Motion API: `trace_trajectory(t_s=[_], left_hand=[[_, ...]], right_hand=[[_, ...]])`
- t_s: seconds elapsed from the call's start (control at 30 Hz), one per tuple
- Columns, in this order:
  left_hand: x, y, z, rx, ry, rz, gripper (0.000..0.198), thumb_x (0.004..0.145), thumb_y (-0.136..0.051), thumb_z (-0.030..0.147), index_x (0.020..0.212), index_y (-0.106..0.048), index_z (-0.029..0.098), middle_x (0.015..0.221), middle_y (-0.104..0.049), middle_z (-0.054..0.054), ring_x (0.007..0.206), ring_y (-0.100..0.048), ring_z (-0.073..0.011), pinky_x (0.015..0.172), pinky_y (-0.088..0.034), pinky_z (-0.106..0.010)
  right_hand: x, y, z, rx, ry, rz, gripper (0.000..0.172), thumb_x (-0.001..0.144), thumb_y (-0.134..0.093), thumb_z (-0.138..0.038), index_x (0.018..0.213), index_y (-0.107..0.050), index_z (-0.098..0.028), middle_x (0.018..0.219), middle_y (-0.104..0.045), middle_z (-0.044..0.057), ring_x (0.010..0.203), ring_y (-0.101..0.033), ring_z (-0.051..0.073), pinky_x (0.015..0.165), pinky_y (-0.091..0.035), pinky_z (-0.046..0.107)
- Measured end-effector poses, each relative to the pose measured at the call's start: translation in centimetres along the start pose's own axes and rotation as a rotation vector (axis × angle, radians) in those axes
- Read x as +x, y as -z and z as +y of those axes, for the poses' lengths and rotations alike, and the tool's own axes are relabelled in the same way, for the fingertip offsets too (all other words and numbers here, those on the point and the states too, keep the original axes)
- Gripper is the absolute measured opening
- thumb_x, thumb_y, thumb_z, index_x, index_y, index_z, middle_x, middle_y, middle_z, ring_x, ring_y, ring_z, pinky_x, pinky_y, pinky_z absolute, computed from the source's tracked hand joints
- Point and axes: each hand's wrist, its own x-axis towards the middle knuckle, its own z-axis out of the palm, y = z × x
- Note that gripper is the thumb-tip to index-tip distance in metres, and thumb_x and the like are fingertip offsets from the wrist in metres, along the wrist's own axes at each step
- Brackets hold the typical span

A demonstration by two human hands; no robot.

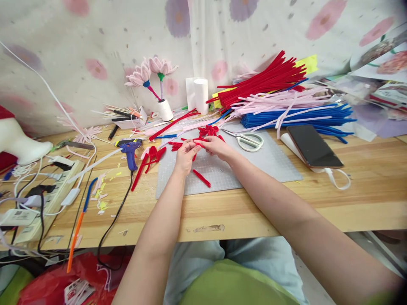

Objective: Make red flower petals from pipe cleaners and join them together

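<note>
"Any writing to read?"

"Print on the white adapter [19,217], left, and on a card [77,292] in the red bag [47,279], near left; both too small to make out."

"And the grip?"

"Left hand [186,154] and right hand [216,146] pinch one red fuzzy piece [199,144] between their fingertips, over the grey mat [270,156]; the fingers hide part of it."

"What crowds them?"

"A heap of red pieces [210,130] just on the far side; scissors [251,142] to the right; a loose red strip [201,178] on the near side; a blue glue gun [129,153] to the left; a phone [314,146] farther right; red stems [263,82] and blue stems [299,116] bundled far right."
</note>
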Motion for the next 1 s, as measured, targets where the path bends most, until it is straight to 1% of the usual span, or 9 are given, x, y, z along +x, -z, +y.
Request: trace_trajectory(t_s=[0.13, 0.27, 0.43, 0.53, 0.63, 0.7, 0.77, 0.87, 1.0], left_hand=[[-0.1, -0.3, 0.1, -0.010, 0.016, 0.031, 0.015, 0.061, -0.067, 0.017, 0.056, -0.053, 0.015, 0.086, -0.050, 0.000, 0.090, -0.049, -0.0098, 0.084, -0.040, -0.023], [0.0, -0.1, 0.2, 0.041, 0.047, 0.021, 0.018, 0.061, -0.069, 0.024, 0.056, -0.054, 0.015, 0.091, -0.052, -0.001, 0.094, -0.050, -0.0109, 0.086, -0.039, -0.025], [0.6, 1.3, 0.0, 0.089, 0.029, -0.083, 0.028, 0.057, -0.073, 0.027, 0.055, -0.048, 0.014, 0.090, -0.055, -0.001, 0.089, -0.053, -0.0109, 0.083, -0.039, -0.024], [0.6, 2.0, 0.3, 0.025, 0.033, -0.148, 0.029, 0.056, -0.074, 0.023, 0.074, -0.052, 0.017, 0.096, -0.058, -0.001, 0.084, -0.055, -0.0101, 0.078, -0.042, -0.025], [0.3, 2.3, 1.1, -0.003, 0.030, -0.320, 0.039, 0.062, -0.071, 0.021, 0.096, -0.053, 0.020, 0.103, -0.061, -0.004, 0.090, -0.057, -0.0130, 0.078, -0.044, -0.026], [-0.1, 2.3, 1.6, 0.024, 0.055, -0.449, 0.037, 0.065, -0.069, 0.022, 0.100, -0.055, 0.019, 0.101, -0.063, -0.006, 0.094, -0.058, -0.0160, 0.078, -0.045, -0.028], [-0.5, 2.2, 1.8, 0.051, 0.074, -0.520, 0.035, 0.066, -0.069, 0.022, 0.099, -0.057, 0.018, 0.099, -0.065, -0.007, 0.094, -0.059, -0.0175, 0.079, -0.047, -0.030], [-0.9, 2.0, 1.9, 0.042, 0.061, -0.511, 0.036, 0.063, -0.072, 0.022, 0.097, -0.059, 0.019, 0.100, -0.065, -0.007, 0.093, -0.061, -0.0176, 0.081, -0.047, -0.032], [-1.2, 1.6, 1.7, -0.005, 0.047, -0.490, 0.038, 0.060, -0.074, 0.022, 0.096, -0.060, 0.018, 0.101, -0.065, -0.007, 0.094, -0.062, -0.0191, 0.085, -0.047, -0.035]], right_hand=[[0.3, 0.0, 0.4, -0.046, 0.041, -0.006, 0.043, 0.062, -0.067, -0.054, 0.062, -0.045, -0.017, 0.045, -0.038, -0.005, 0.039, -0.030, 0.004, 0.037, -0.020, 0.019], [0.3, 0.3, 0.6, -0.042, 0.030, -0.022, 0.043, 0.065, -0.064, -0.055, 0.063, -0.044, -0.017, 0.046, -0.038, -0.005, 0.038, -0.030, 0.004, 0.035, -0.018, 0.018], [0.1, 0.6, 0.5, 0.161, -0.047, -0.159, 0.044, 0.072, -0.054, -0.059, 0.064, -0.040, -0.018, 0.045, -0.030, -0.007, 0.036, -0.025, 0.003, 0.033, -0.012, 0.017], [0.0, 0.7, 0.3, 0.294, -0.159, -0.201, 0.039, 0.083, -0.041, -0.049, 0.060, -0.031, -0.019, 0.044, -0.022, -0.009, 0.034, -0.020, 0.003, 0.033, -0.009, 0.016], [-0.1, 0.9, -0.1, 0.277, -0.189, -0.202, 0.031, 0.084, -0.041, -0.032, 0.059, -0.028, -0.019, 0.044, -0.020, -0.009, 0.033, -0.017, 0.002, 0.033, -0.010, 0.015], [-0.1, 1.1, -0.2, 0.262, -0.185, -0.259, 0.029, 0.082, -0.043, -0.029, 0.058, -0.030, -0.019, 0.044, -0.020, -0.009, 0.033, -0.016, 0.002, 0.032, -0.009, 0.015], [0.0, 1.3, -0.1, 0.286, -0.203, -0.347, 0.029, 0.082, -0.044, -0.031, 0.058, -0.032, -0.018, 0.043, -0.019, -0.009, 0.033, -0.015, 0.002, 0.032, -0.008, 0.015], [0.4, 1.7, 0.3, 0.351, -0.227, -0.442, 0.030, 0.081, -0.047, -0.034, 0.058, -0.034, -0.018, 0.042, -0.020, -0.010, 0.033, -0.013, 0.002, 0.031, -0.007, 0.014], [0.7, 1.9, 0.9, 0.436, -0.235, -0.519, 0.033, 0.079, -0.051, -0.036, 0.057, -0.034, -0.017, 0.042, -0.024, -0.009, 0.034, -0.015, 0.001, 0.031, -0.009, 0.013]])
